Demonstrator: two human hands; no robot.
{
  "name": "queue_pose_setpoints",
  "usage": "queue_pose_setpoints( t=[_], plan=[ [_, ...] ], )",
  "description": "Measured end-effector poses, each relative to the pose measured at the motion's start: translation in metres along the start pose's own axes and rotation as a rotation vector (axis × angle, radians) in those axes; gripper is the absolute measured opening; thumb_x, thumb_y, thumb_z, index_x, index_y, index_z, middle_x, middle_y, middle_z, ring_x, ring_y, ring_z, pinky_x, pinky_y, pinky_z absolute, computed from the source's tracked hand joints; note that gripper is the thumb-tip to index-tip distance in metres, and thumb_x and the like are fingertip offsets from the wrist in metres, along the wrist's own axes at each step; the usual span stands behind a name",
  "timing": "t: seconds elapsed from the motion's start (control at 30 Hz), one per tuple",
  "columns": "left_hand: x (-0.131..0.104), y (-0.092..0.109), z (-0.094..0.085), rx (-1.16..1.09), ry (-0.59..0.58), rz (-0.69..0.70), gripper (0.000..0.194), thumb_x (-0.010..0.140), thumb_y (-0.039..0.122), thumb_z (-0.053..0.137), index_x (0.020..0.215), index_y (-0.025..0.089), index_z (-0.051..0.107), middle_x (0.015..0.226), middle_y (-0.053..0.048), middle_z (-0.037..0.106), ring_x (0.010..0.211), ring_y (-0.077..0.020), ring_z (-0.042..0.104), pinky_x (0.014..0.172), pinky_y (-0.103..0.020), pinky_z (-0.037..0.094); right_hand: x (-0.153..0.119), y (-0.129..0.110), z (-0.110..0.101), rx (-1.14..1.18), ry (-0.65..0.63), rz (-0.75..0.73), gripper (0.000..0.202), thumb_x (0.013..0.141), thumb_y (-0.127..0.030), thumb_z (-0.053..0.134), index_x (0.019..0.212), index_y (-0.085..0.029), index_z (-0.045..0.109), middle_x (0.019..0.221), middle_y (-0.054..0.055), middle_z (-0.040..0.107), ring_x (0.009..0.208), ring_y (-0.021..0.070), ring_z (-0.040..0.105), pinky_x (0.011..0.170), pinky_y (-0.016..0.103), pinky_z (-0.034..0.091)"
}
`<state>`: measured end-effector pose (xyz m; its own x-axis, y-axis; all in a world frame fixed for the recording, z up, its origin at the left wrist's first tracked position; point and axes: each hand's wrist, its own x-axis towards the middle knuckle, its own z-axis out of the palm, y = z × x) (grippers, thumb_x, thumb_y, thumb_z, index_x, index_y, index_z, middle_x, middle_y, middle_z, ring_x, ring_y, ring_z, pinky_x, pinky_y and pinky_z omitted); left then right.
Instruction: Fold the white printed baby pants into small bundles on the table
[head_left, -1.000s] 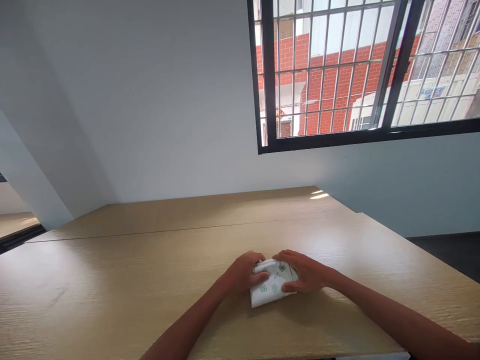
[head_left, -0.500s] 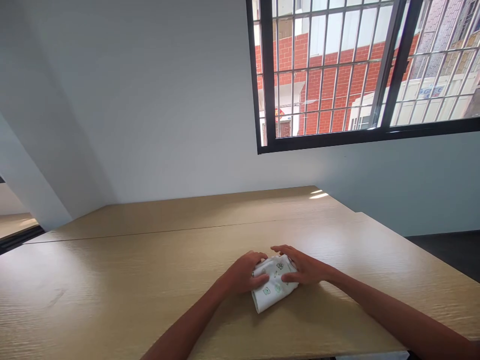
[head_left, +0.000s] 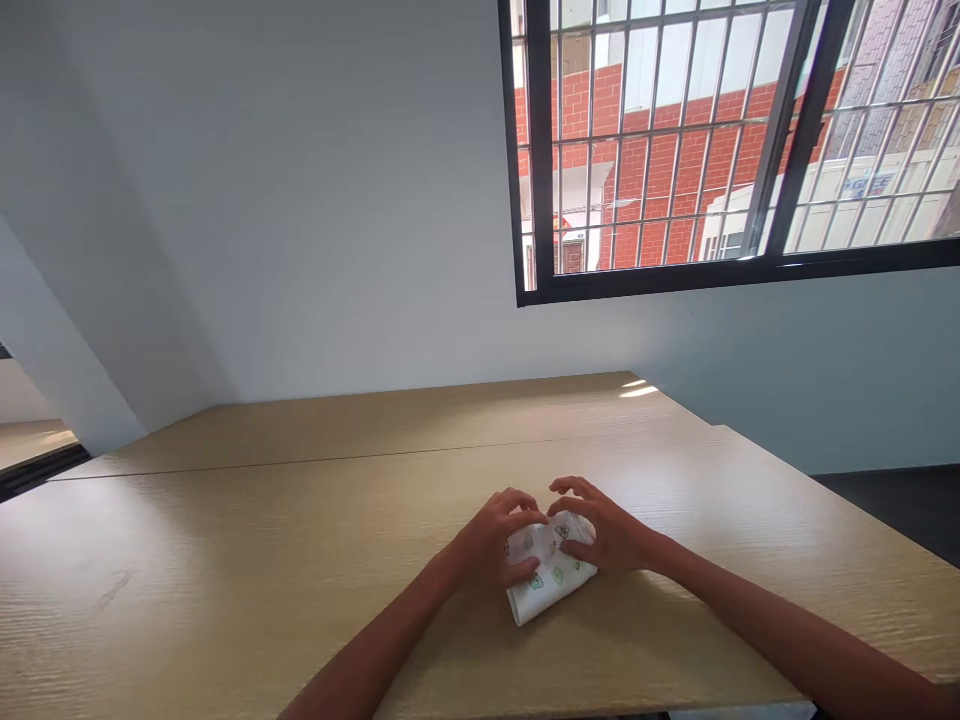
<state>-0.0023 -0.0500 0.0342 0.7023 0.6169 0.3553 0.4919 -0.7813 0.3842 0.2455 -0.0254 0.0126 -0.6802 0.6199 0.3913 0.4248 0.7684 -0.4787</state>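
A folded white cloth [head_left: 551, 575] with small green and dark prints lies on the light wooden table [head_left: 262, 560], near its front edge. My left hand [head_left: 504, 540] is at the cloth's left side, fingers curved over its far edge and thumb on its top. From the right, my right hand [head_left: 600, 525] rests at the cloth with its thumb on the print side and its fingers arched and spread above the far edge. Both hands have their fingers apart, touching the cloth without a closed grip. The undersides of the fingers are partly hidden.
Behind the table stands a pale wall [head_left: 337, 200]. A dark-framed window [head_left: 645, 280] with metal bars is at the upper right. A seam crosses the tabletop beyond the hands. The table's right edge slants away beside a dark floor [head_left: 892, 500].
The fingers of both hands have lifted and arched higher over the cloth's far edge. The cloth has stayed nearly in place, its top slightly rumpled.
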Motion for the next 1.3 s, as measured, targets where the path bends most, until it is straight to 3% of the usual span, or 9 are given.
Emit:
queue_pose_setpoints(
  t=[0.27, 0.37, 0.5, 0.6, 0.8, 0.93, 1.1, 1.17, 1.3],
  plan=[
    [0.0, 0.002, 0.003, 0.002, -0.04, 0.073, 0.037, 0.068, 0.032, 0.075, 0.104, 0.027, 0.066, 0.12, -0.005, 0.055, 0.109, -0.0245, 0.05, 0.099, -0.038, 0.04, 0.001, -0.006, -0.003, -0.023, -0.084, 0.007, 0.041, 0.081, -0.024, 0.061, 0.122, -0.025, 0.052, 0.125, 0.008, 0.048, 0.118, 0.024, 0.045, 0.095, 0.037, 0.044],
    [0.002, -0.008, 0.008, 0.007, -0.044, 0.053, 0.026, 0.083, 0.027, 0.06, 0.109, 0.025, 0.065, 0.116, -0.007, 0.058, 0.105, -0.022, 0.053, 0.094, -0.035, 0.044, 0.001, -0.007, -0.008, -0.028, -0.167, -0.004, 0.04, 0.088, -0.03, 0.054, 0.127, -0.024, 0.049, 0.117, 0.009, 0.055, 0.112, 0.0241, 0.049, 0.093, 0.038, 0.044],
    [0.003, -0.013, 0.005, 0.034, -0.041, 0.037, 0.034, 0.094, 0.018, 0.037, 0.12, 0.021, 0.057, 0.115, -0.009, 0.059, 0.103, -0.0206, 0.055, 0.092, -0.036, 0.045, 0.001, -0.008, -0.011, -0.069, -0.183, -0.022, 0.051, 0.084, -0.041, 0.06, 0.13, -0.022, 0.048, 0.117, 0.01, 0.055, 0.11, 0.0266, 0.049, 0.094, 0.042, 0.041],
    [0.003, -0.009, 0.001, 0.039, -0.048, 0.021, 0.034, 0.092, 0.032, 0.047, 0.125, 0.023, 0.054, 0.12, -0.009, 0.057, 0.109, -0.0241, 0.052, 0.097, -0.039, 0.042, 0.001, -0.01, -0.01, -0.092, -0.13, -0.045, 0.062, 0.075, -0.044, 0.069, 0.129, -0.021, 0.048, 0.119, 0.011, 0.052, 0.111, 0.0284, 0.047, 0.096, 0.043, 0.039],
    [0.0, -0.003, 0.0, -0.001, -0.134, -0.045, 0.092, 0.061, 0.054, 0.079, 0.14, 0.03, 0.037, 0.135, -0.009, 0.045, 0.122, -0.0325, 0.041, 0.103, -0.045, 0.036, 0.0, -0.009, -0.005, -0.036, -0.167, 0.031, 0.066, 0.071, -0.043, 0.073, 0.129, -0.025, 0.048, 0.121, 0.009, 0.05, 0.112, 0.0277, 0.046, 0.093, 0.04, 0.043],
    [0.0, -0.006, 0.002, -0.019, -0.131, -0.062, 0.085, 0.066, 0.049, 0.078, 0.138, 0.029, 0.038, 0.135, -0.008, 0.044, 0.121, -0.03, 0.042, 0.102, -0.043, 0.038, 0.0, -0.007, -0.005, -0.02, -0.171, 0.038, 0.069, 0.072, -0.044, 0.073, 0.132, -0.024, 0.045, 0.122, 0.009, 0.049, 0.112, 0.027, 0.046, 0.092, 0.039, 0.044],
    [0.001, -0.008, 0.001, 0.024, -0.109, -0.047, 0.043, 0.091, 0.033, 0.05, 0.133, 0.025, 0.044, 0.128, -0.009, 0.051, 0.115, -0.0248, 0.047, 0.101, -0.041, 0.039, 0.001, -0.007, -0.007, -0.034, -0.141, -0.016, 0.046, 0.087, -0.041, 0.057, 0.128, -0.023, 0.049, 0.119, 0.01, 0.052, 0.109, 0.0249, 0.049, 0.093, 0.039, 0.043],
    [0.001, -0.008, 0.0, 0.015, -0.129, -0.034, 0.046, 0.089, 0.037, 0.053, 0.133, 0.025, 0.044, 0.127, -0.008, 0.052, 0.115, -0.0256, 0.047, 0.101, -0.041, 0.038, 0.001, -0.007, -0.008, -0.042, -0.139, -0.013, 0.042, 0.089, -0.039, 0.055, 0.127, -0.023, 0.05, 0.119, 0.01, 0.053, 0.108, 0.0249, 0.049, 0.092, 0.04, 0.044],
    [0.001, -0.009, -0.001, 0.0, -0.166, -0.031, 0.078, 0.069, 0.055, 0.073, 0.135, 0.026, 0.042, 0.13, -0.009, 0.05, 0.118, -0.0306, 0.045, 0.103, -0.043, 0.036, 0.001, -0.009, -0.009, -0.039, -0.155, -0.01, 0.041, 0.087, -0.037, 0.057, 0.125, -0.023, 0.051, 0.116, 0.009, 0.054, 0.107, 0.025, 0.05, 0.09, 0.038, 0.046]
  ],
)
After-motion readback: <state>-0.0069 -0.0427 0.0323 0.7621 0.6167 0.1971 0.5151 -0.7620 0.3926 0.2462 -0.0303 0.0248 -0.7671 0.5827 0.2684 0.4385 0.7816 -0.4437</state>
